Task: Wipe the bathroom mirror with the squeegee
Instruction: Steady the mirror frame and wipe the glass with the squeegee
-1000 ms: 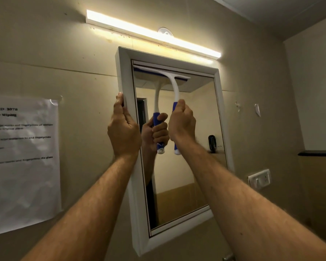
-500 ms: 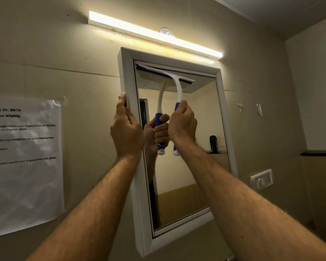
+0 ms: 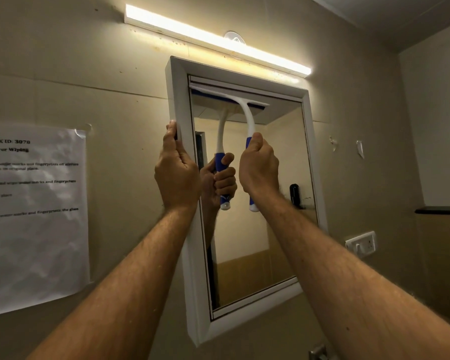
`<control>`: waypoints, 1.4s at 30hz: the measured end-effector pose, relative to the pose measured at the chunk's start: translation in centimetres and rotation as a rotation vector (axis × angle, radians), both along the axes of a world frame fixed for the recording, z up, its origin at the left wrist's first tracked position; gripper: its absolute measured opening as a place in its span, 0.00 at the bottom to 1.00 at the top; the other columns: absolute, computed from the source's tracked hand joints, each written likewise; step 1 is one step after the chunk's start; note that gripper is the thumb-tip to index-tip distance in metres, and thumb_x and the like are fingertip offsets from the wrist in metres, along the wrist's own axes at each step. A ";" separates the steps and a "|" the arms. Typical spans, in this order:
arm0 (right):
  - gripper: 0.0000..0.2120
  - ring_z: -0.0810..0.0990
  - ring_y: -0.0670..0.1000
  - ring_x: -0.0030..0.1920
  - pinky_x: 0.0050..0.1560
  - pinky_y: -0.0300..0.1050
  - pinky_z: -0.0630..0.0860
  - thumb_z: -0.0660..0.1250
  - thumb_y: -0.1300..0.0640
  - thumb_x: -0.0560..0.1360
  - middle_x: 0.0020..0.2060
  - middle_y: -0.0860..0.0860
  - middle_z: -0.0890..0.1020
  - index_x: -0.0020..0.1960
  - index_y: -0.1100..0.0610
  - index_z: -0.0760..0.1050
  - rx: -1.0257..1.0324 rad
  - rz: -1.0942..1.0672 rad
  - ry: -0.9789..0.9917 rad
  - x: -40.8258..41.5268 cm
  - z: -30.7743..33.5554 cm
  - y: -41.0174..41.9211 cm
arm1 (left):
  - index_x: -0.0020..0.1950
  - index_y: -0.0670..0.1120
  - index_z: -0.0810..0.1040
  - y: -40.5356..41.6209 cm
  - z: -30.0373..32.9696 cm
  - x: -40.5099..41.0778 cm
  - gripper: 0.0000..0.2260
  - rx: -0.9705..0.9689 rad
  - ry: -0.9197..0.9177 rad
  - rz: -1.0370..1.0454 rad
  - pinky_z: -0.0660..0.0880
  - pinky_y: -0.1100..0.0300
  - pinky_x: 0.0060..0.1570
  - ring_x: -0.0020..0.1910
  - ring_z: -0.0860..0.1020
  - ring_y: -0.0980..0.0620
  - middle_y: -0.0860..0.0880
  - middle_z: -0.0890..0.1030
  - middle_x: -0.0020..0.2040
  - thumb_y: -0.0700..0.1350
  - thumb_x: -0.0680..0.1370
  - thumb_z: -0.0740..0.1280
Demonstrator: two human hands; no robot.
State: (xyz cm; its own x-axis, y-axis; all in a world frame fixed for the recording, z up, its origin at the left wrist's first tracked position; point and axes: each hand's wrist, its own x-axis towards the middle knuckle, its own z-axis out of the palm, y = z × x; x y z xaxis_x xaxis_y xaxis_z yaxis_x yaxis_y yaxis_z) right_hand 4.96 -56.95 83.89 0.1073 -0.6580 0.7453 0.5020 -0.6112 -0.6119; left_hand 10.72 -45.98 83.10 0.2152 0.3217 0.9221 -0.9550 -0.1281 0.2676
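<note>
My right hand (image 3: pixel 259 168) is wrapped around the blue grip of the squeegee (image 3: pixel 247 118), thumb up along the white neck. The blade sits flat against the glass at the very top of the bathroom mirror (image 3: pixel 276 203), just under the upper rail of its white frame (image 3: pixel 190 229), spanning from the glass's top left corner to past the middle. My left hand (image 3: pixel 176 168) grips the frame's left edge, fingers curled behind it and thumb along the front, bracing the mirror against the push of the blade. My hands are apart, one on each thing.

Judging from where the blade rests, I am at the start of a downward pull. All the glass below the blade is still to be covered, and the strip toward the top right corner is not under the blade at all, so I expect at least a second pass there. I cannot make out streaks or water marks on the glass, so I cannot tell how clean it already is.

A lit tube light (image 3: pixel 218 40) hangs above the frame, and a printed task sheet (image 3: pixel 34 216) is taped to the wall to the left.
</note>
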 end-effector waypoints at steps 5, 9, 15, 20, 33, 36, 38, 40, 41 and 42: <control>0.17 0.72 0.28 0.26 0.21 0.23 0.63 0.46 0.44 0.83 0.29 0.44 0.72 0.48 0.52 0.70 -0.036 -0.007 0.027 -0.7 -1.4 -0.4 | 0.75 0.46 0.65 0.0 0.0 0.0 0.18 0.001 0.008 0.003 0.80 0.52 0.56 0.56 0.80 0.48 0.46 0.78 0.64 0.44 0.85 0.54; 0.18 0.76 0.40 0.27 0.21 0.24 0.63 0.46 0.44 0.83 0.30 0.44 0.71 0.49 0.51 0.70 -0.048 -0.012 0.053 -1.5 -2.1 -0.6 | 0.75 0.45 0.65 0.0 0.0 -0.1 0.18 0.010 0.003 0.007 0.78 0.57 0.59 0.59 0.79 0.49 0.47 0.77 0.66 0.44 0.85 0.54; 0.17 0.74 0.34 0.25 0.24 0.30 0.65 0.47 0.43 0.83 0.28 0.43 0.72 0.43 0.47 0.68 -0.044 -0.001 0.024 -1.8 0.4 -0.5 | 0.75 0.45 0.65 0.1 0.0 -0.1 0.18 0.017 0.006 0.005 0.78 0.54 0.60 0.61 0.78 0.50 0.48 0.76 0.67 0.44 0.85 0.54; 0.17 0.74 0.32 0.24 0.21 0.24 0.63 0.46 0.43 0.83 0.25 0.34 0.77 0.40 0.46 0.67 -0.035 0.048 0.022 -1.1 -3.0 0.2 | 0.75 0.45 0.65 0.1 0.0 -0.1 0.18 0.017 -0.002 -0.019 0.76 0.54 0.63 0.64 0.76 0.51 0.48 0.75 0.68 0.43 0.85 0.54; 0.16 0.72 0.40 0.24 0.25 0.30 0.67 0.48 0.41 0.82 0.28 0.46 0.71 0.42 0.46 0.68 -0.077 0.073 -0.035 -2.4 -4.7 -1.6 | 0.74 0.45 0.66 0.0 -0.1 0.2 0.17 -0.007 -0.007 -0.010 0.73 0.67 0.59 0.58 0.73 0.61 0.49 0.76 0.67 0.43 0.85 0.54; 0.17 0.74 0.36 0.24 0.23 0.26 0.66 0.47 0.41 0.82 0.25 0.41 0.76 0.43 0.46 0.69 -0.065 0.116 0.024 -2.0 -3.2 -1.5 | 0.74 0.44 0.66 0.0 -0.1 0.2 0.18 -0.011 -0.018 0.005 0.71 0.73 0.59 0.60 0.73 0.61 0.49 0.76 0.68 0.43 0.85 0.54; 0.18 0.75 0.33 0.26 0.24 0.24 0.65 0.46 0.42 0.82 0.25 0.31 0.75 0.40 0.46 0.68 -0.062 0.111 0.060 -1.8 -4.3 -1.2 | 0.74 0.44 0.66 0.0 0.0 0.3 0.18 -0.010 -0.018 0.022 0.68 0.79 0.56 0.59 0.72 0.63 0.50 0.75 0.68 0.43 0.85 0.54; 0.19 0.75 0.32 0.28 0.27 0.22 0.65 0.46 0.42 0.82 0.27 0.29 0.75 0.39 0.45 0.68 -0.065 0.102 0.062 -1.7 -6.6 -1.1 | 0.74 0.45 0.66 0.0 0.0 0.3 0.18 -0.006 -0.015 0.025 0.68 0.81 0.54 0.58 0.73 0.64 0.50 0.76 0.68 0.43 0.85 0.53; 0.19 0.75 0.32 0.28 0.27 0.22 0.66 0.46 0.41 0.82 0.27 0.29 0.75 0.39 0.45 0.68 -0.069 0.108 0.067 -1.6 -8.1 -1.1 | 0.74 0.45 0.66 0.0 0.0 0.4 0.18 -0.007 -0.014 0.024 0.67 0.83 0.52 0.57 0.73 0.64 0.50 0.76 0.67 0.43 0.85 0.53; 0.18 0.75 0.32 0.29 0.27 0.23 0.66 0.46 0.41 0.82 0.28 0.29 0.75 0.40 0.44 0.68 -0.072 0.118 0.077 -1.6 -9.4 -1.1 | 0.74 0.45 0.66 0.0 0.0 0.5 0.18 -0.010 -0.016 0.023 0.67 0.85 0.51 0.56 0.74 0.64 0.50 0.77 0.67 0.43 0.85 0.53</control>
